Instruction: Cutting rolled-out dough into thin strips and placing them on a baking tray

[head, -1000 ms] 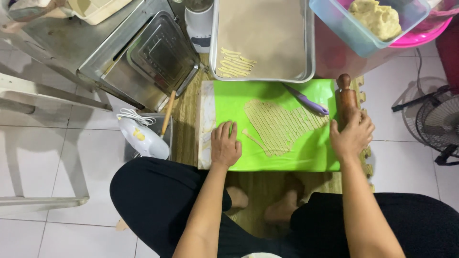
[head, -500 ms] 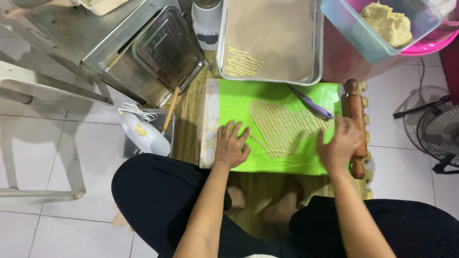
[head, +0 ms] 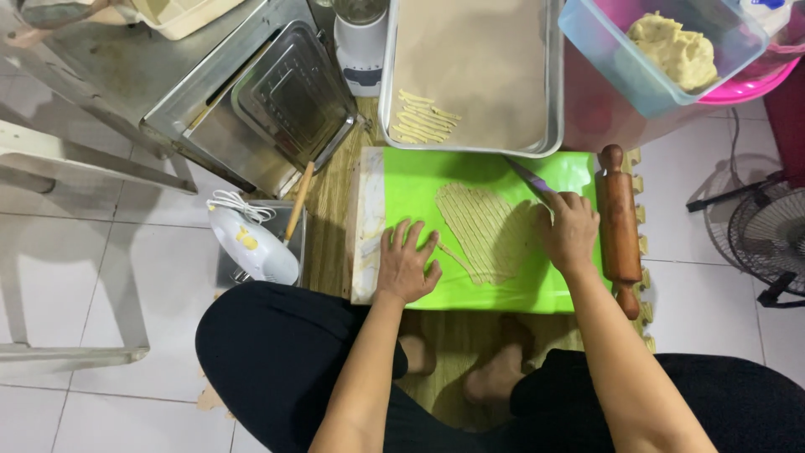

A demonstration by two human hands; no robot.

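Observation:
A bright green mat [head: 419, 184] lies over a board on the floor, with a flat sheet of pale dough [head: 482, 231] cut into thin strips on it. My left hand [head: 408, 264] rests flat with fingers spread on the mat's near left part, beside the dough. My right hand [head: 568, 231] holds a purple knife [head: 528, 179] at the dough's right edge, blade pointing away. A wooden rolling pin [head: 619, 225] lies along the mat's right edge, just right of that hand.
A metal baking tray [head: 549, 92] lined with paper holds several dough strips [head: 423, 117] beyond the mat. A clear tub of dough [head: 675, 50] sits at far right, a metal oven [head: 251, 101] at far left, a white hand mixer [head: 250, 243] beside it, a fan [head: 767, 239] on the right.
My right hand left the rolling pin, moved left over the mat and took hold of the purple knife. My left hand stayed on the mat.

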